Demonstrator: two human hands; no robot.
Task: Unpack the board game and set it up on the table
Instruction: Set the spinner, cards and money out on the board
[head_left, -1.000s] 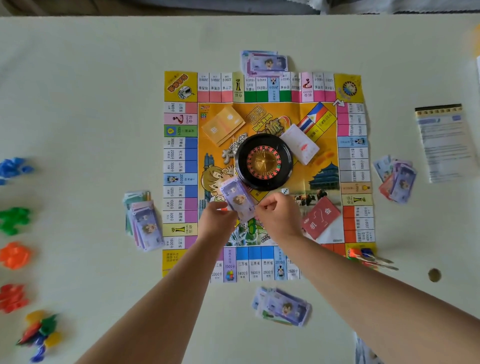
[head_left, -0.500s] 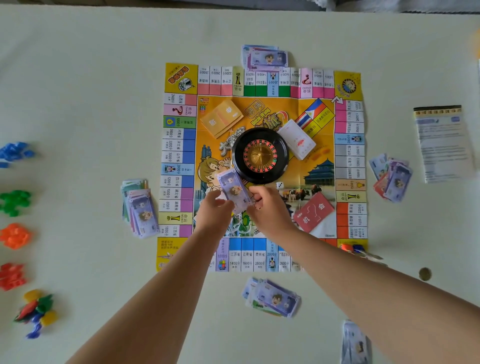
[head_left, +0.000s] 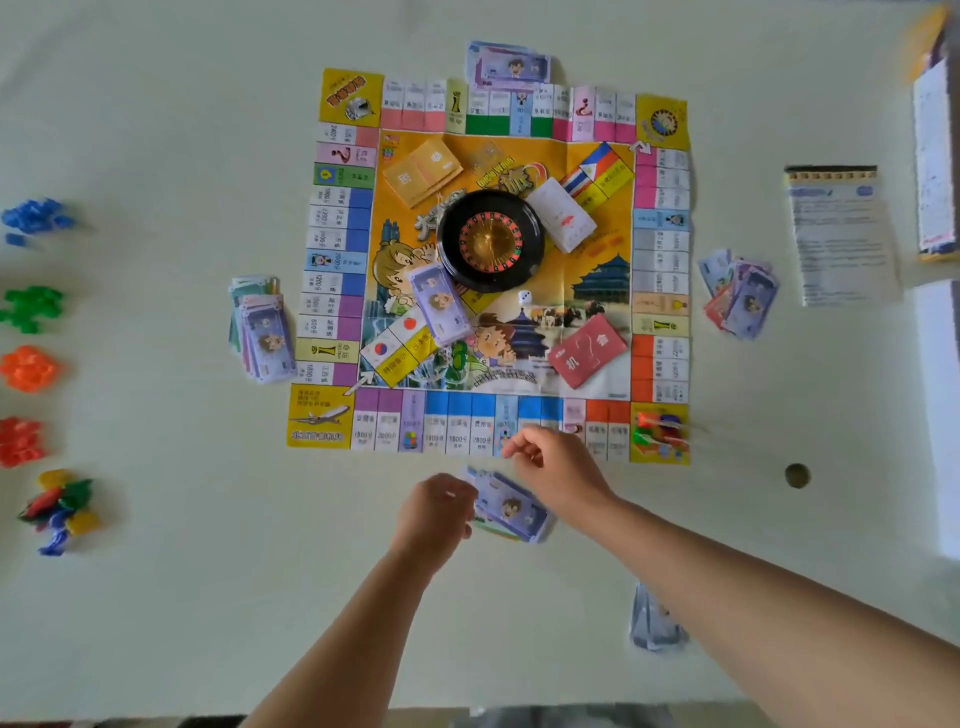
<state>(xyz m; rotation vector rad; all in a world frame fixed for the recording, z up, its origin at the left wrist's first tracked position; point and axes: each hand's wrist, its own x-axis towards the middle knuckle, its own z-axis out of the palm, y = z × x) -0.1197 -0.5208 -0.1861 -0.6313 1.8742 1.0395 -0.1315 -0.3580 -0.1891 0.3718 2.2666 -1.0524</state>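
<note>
The paper game board (head_left: 337, 415) lies flat mid-table. On it are a black roulette wheel (head_left: 488, 239), yellow cards (head_left: 423, 171), white cards (head_left: 563, 215), a red card deck (head_left: 587, 351), a white die (head_left: 524, 297) and a purple banknote stack (head_left: 439, 304) lying free beside the wheel. My left hand (head_left: 439, 512) hangs loosely curled, holding nothing, against the left edge of the near banknote pile (head_left: 511, 512). My right hand (head_left: 558, 467) hovers relaxed over the board's near edge, holding nothing.
Banknote piles lie at the far (head_left: 509, 67), left (head_left: 262, 332) and right (head_left: 740, 299) sides, one more near my right arm (head_left: 654, 618). Blue (head_left: 34, 218), green (head_left: 31, 306), orange (head_left: 28, 366), red (head_left: 21, 441) and mixed (head_left: 60, 506) plastic pieces line the left. Rule sheet (head_left: 836, 234) and box (head_left: 935, 156) sit right.
Both hands let go of the purple banknote stack, leaving it on the board by the wheel, and drew back toward me to the board's near edge.
</note>
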